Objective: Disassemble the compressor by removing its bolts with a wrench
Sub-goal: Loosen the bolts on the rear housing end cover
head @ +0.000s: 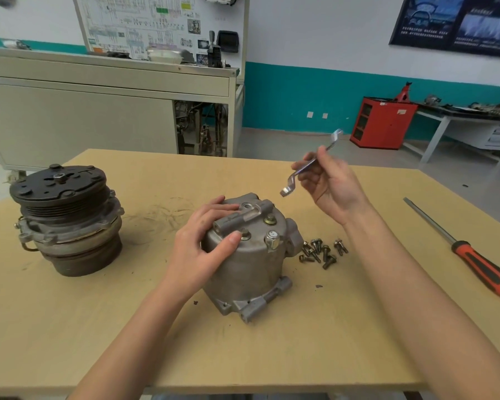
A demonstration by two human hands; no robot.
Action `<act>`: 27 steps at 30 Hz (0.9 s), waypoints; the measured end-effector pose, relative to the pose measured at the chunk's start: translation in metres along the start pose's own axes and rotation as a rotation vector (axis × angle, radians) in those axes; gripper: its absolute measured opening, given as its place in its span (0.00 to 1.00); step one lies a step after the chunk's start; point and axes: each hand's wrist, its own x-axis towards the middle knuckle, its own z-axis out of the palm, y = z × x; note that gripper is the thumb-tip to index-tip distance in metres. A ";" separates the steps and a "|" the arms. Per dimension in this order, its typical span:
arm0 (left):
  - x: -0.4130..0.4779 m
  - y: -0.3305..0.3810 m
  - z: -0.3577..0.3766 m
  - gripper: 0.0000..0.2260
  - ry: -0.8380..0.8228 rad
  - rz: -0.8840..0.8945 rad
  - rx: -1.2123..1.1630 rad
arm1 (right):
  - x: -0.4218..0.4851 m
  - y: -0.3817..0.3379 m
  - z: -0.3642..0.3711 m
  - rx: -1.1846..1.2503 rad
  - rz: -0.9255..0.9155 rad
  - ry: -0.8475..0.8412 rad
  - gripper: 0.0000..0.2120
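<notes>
A grey metal compressor housing (251, 272) stands in the middle of the wooden table (185, 356). Bolts (270, 219) still sit in its top face. My left hand (202, 241) grips the housing's top from the left, thumb lying near a bolt. My right hand (331, 183) holds a silver offset ring wrench (303, 168) in the air, above and to the right of the housing. The wrench's lower ring end hangs just over the housing's upper right edge without touching it. Several removed bolts (322, 251) lie on the table right of the housing.
The compressor's front half with its black clutch pulley (67, 217) stands at the table's left. A screwdriver with a red and black handle (474, 255) lies near the right edge. Behind the table are a grey cabinet bench (98, 111) and a red cabinet (383, 122).
</notes>
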 end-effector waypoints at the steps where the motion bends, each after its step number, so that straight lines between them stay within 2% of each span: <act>1: 0.000 0.000 0.000 0.15 0.002 0.003 -0.002 | -0.006 -0.005 0.004 -0.142 -0.111 0.051 0.14; 4: 0.001 -0.001 0.000 0.15 0.006 0.012 0.003 | -0.040 -0.006 0.019 -0.557 -0.524 0.112 0.09; 7: 0.001 0.000 0.000 0.15 0.002 0.013 0.008 | -0.077 0.010 0.029 -1.085 -0.995 0.013 0.12; 9: 0.001 0.001 0.000 0.15 0.001 0.018 0.004 | -0.091 0.021 0.033 -1.321 -1.153 -0.033 0.16; 11: 0.001 0.001 0.000 0.15 0.001 0.023 0.003 | -0.098 0.026 0.036 -1.412 -1.240 -0.038 0.15; 17: 0.001 0.002 0.001 0.17 0.004 0.026 -0.007 | -0.097 0.035 0.040 -1.431 -1.321 -0.064 0.15; 23: 0.001 0.002 0.001 0.17 -0.004 0.020 -0.002 | -0.096 0.039 0.039 -1.423 -1.282 -0.069 0.14; 25: 0.001 0.002 0.001 0.16 -0.008 0.024 0.001 | -0.099 0.040 0.030 -1.315 -1.176 -0.091 0.14; 27: 0.001 0.001 0.000 0.15 -0.013 0.018 0.005 | -0.102 0.040 0.018 -0.996 -0.874 -0.045 0.09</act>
